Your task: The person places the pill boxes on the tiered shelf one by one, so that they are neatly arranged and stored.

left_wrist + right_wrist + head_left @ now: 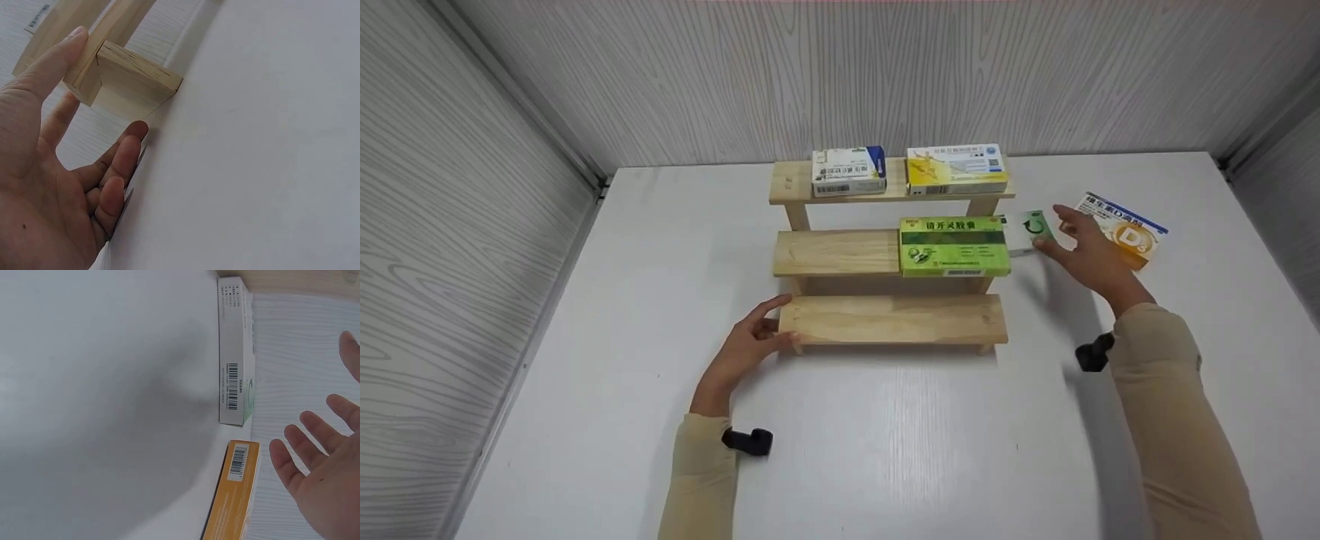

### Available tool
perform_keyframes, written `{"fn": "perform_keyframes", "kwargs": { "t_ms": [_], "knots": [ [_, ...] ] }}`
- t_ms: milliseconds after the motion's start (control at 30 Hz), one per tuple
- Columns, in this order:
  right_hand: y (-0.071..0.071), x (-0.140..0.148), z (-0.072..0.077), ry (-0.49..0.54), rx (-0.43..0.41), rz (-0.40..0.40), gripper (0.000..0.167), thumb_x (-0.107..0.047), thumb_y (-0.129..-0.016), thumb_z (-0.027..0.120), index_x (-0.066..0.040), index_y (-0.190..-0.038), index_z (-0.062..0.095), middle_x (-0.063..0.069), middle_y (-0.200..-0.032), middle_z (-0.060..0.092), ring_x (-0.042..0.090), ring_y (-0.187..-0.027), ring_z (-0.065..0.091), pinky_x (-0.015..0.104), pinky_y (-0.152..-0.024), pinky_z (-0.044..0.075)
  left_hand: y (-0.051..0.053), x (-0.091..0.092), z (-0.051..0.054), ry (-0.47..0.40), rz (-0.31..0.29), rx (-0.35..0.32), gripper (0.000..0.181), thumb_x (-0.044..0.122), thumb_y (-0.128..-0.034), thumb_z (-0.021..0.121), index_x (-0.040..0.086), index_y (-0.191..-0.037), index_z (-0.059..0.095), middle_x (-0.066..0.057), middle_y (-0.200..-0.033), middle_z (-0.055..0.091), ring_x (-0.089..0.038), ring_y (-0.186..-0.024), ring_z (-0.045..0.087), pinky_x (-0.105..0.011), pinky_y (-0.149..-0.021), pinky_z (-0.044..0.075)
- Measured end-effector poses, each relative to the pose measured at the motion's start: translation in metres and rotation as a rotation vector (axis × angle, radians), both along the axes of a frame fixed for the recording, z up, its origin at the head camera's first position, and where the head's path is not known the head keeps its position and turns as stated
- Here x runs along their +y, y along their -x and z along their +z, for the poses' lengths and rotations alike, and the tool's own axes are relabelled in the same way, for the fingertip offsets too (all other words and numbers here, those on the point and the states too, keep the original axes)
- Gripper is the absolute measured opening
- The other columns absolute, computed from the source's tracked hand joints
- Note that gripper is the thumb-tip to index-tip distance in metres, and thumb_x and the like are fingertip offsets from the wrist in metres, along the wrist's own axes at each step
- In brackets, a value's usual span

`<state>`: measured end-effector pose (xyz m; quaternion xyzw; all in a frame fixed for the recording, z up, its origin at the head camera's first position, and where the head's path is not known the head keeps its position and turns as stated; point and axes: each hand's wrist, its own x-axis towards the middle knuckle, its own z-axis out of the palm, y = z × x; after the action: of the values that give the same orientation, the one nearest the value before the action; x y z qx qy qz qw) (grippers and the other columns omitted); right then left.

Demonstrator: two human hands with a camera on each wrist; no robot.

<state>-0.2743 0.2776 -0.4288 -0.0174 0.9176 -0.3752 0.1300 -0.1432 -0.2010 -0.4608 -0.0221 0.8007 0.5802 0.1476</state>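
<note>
My left hand (746, 341) pinches the left end of a three-step wooden display rack (892, 319) at its lowest step; in the left wrist view the thumb lies along the board (93, 59) and the other fingers curl loosely beneath. Over a white and green medicine box (1030, 231) just right of the rack, my right hand (1091, 255) hovers with fingers spread. The right wrist view shows that box (233, 354) apart from the fingers. Partly behind the right hand lies a white and orange vitamin D box (1132, 225). A green capsule box (955, 247) rests on the middle step's right half.
On the top step sit a white and blue medicine box (849, 172) and a white and yellow one (957, 169). The rack stands toward the back of a white table (885, 435). Wood-grain panels (847, 75) rise behind and at both sides.
</note>
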Motion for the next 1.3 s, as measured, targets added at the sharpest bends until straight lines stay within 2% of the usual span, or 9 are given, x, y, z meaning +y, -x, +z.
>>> {"fn": "perform_keyframes", "kwargs": {
  "t_ms": [133, 300, 533, 667, 800, 1000, 1133, 1300],
  "knots": [
    [0.009, 0.003, 0.001, -0.020, -0.069, 0.020, 0.101, -0.050, -0.089, 0.064, -0.013, -0.156, -0.001, 0.027, -0.158, 0.004, 0.046, -0.145, 0.013, 0.061, -0.113, 0.016, 0.000, 0.000, 0.000, 0.005, -0.003, 0.006, 0.063, 0.019, -0.0878, 0.071, 0.023, -0.145, 0.045, -0.017, -0.115, 0.058, -0.020, -0.092, 0.049, -0.029, -0.080, 0.041],
    [0.019, 0.003, 0.001, -0.004, -0.096, 0.026, 0.109, -0.043, -0.085, 0.072, -0.013, -0.156, -0.004, 0.026, -0.159, -0.005, 0.047, -0.145, 0.011, 0.062, -0.113, 0.013, -0.001, -0.002, -0.001, 0.006, 0.000, 0.001, 0.063, 0.020, -0.0876, 0.072, 0.023, -0.145, 0.045, -0.017, -0.117, 0.058, -0.020, -0.092, 0.049, -0.029, -0.081, 0.041],
    [0.028, 0.004, -0.004, -0.034, -0.139, 0.064, 0.115, -0.045, -0.082, 0.074, -0.013, -0.155, -0.008, 0.030, -0.156, 0.002, 0.049, -0.142, 0.013, 0.063, -0.112, 0.017, 0.000, -0.002, -0.002, -0.002, 0.000, 0.000, 0.064, 0.020, -0.0863, 0.073, 0.024, -0.144, 0.046, -0.016, -0.120, 0.056, -0.020, -0.096, 0.049, -0.030, -0.082, 0.040],
    [0.033, 0.004, -0.007, -0.064, -0.134, 0.096, 0.115, -0.043, -0.083, 0.075, -0.012, -0.155, -0.009, 0.028, -0.158, -0.002, 0.050, -0.141, 0.012, 0.063, -0.112, 0.017, 0.000, -0.001, 0.000, -0.008, 0.000, -0.003, 0.066, 0.020, -0.0852, 0.074, 0.024, -0.144, 0.046, -0.015, -0.122, 0.054, -0.022, -0.102, 0.047, -0.032, -0.084, 0.039],
    [0.040, 0.006, -0.011, -0.097, -0.134, 0.115, 0.119, -0.046, -0.079, 0.077, -0.011, -0.155, -0.007, 0.025, -0.159, -0.006, 0.051, -0.142, 0.012, 0.063, -0.112, 0.015, -0.001, -0.001, 0.001, -0.010, 0.004, 0.001, 0.065, 0.018, -0.0858, 0.073, 0.022, -0.145, 0.045, -0.016, -0.120, 0.054, -0.022, -0.100, 0.047, -0.032, -0.082, 0.039],
    [0.044, 0.006, -0.020, -0.152, -0.148, 0.115, 0.120, -0.051, -0.076, 0.078, -0.013, -0.156, -0.003, 0.024, -0.160, -0.001, 0.048, -0.145, 0.005, 0.064, -0.113, 0.012, -0.002, -0.001, 0.000, -0.012, 0.003, 0.013, 0.065, 0.018, -0.0859, 0.073, 0.021, -0.145, 0.046, -0.016, -0.119, 0.055, -0.021, -0.098, 0.049, -0.031, -0.082, 0.039],
    [0.043, 0.006, -0.023, -0.198, -0.154, 0.104, 0.117, -0.052, -0.076, 0.077, -0.014, -0.157, 0.002, 0.025, -0.159, 0.009, 0.048, -0.144, 0.013, 0.066, -0.111, 0.016, -0.002, -0.001, -0.001, -0.014, -0.002, 0.008, 0.064, 0.018, -0.0862, 0.073, 0.021, -0.145, 0.046, -0.017, -0.118, 0.057, -0.021, -0.096, 0.051, -0.030, -0.081, 0.041],
    [0.043, 0.003, -0.024, -0.211, -0.150, 0.106, 0.113, -0.050, -0.077, 0.077, -0.014, -0.157, 0.005, 0.024, -0.159, 0.013, 0.047, -0.144, 0.015, 0.065, -0.111, 0.015, -0.002, -0.002, -0.001, -0.016, 0.001, 0.005, 0.065, 0.018, -0.0858, 0.073, 0.021, -0.144, 0.046, -0.017, -0.116, 0.059, -0.020, -0.094, 0.051, -0.029, -0.080, 0.041]
  ]
}}
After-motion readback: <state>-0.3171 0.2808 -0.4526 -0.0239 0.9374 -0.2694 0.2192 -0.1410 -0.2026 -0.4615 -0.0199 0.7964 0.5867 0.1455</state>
